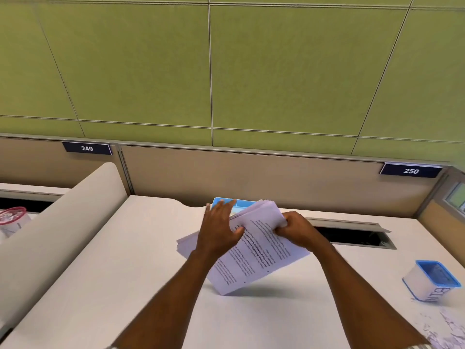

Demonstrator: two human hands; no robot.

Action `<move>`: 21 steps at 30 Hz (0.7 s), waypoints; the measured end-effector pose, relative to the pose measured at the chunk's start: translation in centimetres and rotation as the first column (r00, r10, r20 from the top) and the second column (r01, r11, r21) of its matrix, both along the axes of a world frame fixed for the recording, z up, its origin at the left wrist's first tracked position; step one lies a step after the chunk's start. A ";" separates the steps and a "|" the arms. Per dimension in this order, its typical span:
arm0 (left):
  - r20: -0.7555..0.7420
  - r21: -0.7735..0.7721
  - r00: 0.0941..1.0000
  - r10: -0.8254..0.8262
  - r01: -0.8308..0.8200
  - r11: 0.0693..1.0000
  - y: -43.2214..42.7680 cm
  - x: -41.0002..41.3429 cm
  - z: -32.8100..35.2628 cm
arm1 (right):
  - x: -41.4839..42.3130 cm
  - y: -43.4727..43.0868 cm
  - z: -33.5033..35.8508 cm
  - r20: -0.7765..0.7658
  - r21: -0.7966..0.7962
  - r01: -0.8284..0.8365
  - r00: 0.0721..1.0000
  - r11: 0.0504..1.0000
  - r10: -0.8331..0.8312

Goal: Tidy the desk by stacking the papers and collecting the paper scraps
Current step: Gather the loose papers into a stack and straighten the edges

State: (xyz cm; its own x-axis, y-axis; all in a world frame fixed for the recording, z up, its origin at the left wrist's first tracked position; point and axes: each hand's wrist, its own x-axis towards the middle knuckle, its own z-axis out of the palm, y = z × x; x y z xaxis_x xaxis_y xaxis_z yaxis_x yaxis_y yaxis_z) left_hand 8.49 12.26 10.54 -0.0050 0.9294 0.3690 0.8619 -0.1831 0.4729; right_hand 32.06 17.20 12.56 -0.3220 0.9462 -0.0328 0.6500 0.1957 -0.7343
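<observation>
A stack of printed white papers stands tilted on its lower corner in the middle of the desk. My right hand grips the stack's upper right edge with curled fingers. My left hand lies flat against the stack's left side, fingers straight and thumb on the front sheet. A blue folder or sheet peeks out behind the papers. Paper scraps lie scattered at the desk's near right corner. A small white bin with a blue rim stands just beyond them.
A beige partition with number plates 249 and 250 backs the desk. An open cable slot runs along the back right. A curved divider bounds the left side; a red-rimmed container sits beyond it.
</observation>
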 end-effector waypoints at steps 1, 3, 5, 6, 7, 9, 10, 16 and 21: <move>0.099 -0.083 0.994 -0.053 0.061 0.995 0.2 0.1 0.8 | -0.2 0.1 0.7 0.041 0.011 -0.021 0.999 1.000 0.021; 0.243 -0.197 0.964 -0.112 0.162 0.967 0.3 0.2 2.0 | -0.4 0.3 1.7 0.088 0.017 -0.057 0.995 0.998 0.056; 0.361 -0.217 0.926 -0.110 0.199 0.956 0.5 -0.1 2.5 | -0.6 0.5 2.5 0.131 0.016 -0.070 0.989 0.997 0.067; 0.415 -0.221 0.904 -0.098 0.205 0.953 0.5 -0.3 2.6 | -0.6 0.5 2.9 0.152 0.008 -0.074 0.986 0.997 0.072; 0.462 -0.221 0.882 -0.089 0.212 0.952 0.5 -0.5 2.6 | -0.4 0.5 3.3 0.167 -0.003 -0.080 0.983 0.997 0.080; 0.542 -0.203 0.838 -0.060 0.200 0.958 0.4 -1.1 2.3 | 0.2 0.6 3.9 0.204 -0.035 -0.089 0.974 0.995 0.095; 0.584 -0.195 0.811 -0.035 0.181 0.964 0.3 -1.6 2.0 | 0.7 0.6 3.9 0.221 -0.055 -0.085 0.971 0.995 0.095; 0.775 -0.191 0.629 0.055 0.152 0.970 -0.8 -3.1 0.0 | 2.6 0.2 1.8 -0.211 -0.214 -0.041 0.978 0.976 -0.005; 0.890 -0.136 0.455 0.040 0.181 0.974 -1.3 -3.3 -1.6 | 1.6 -0.7 -0.7 -0.715 -0.255 -0.142 0.693 0.956 -0.088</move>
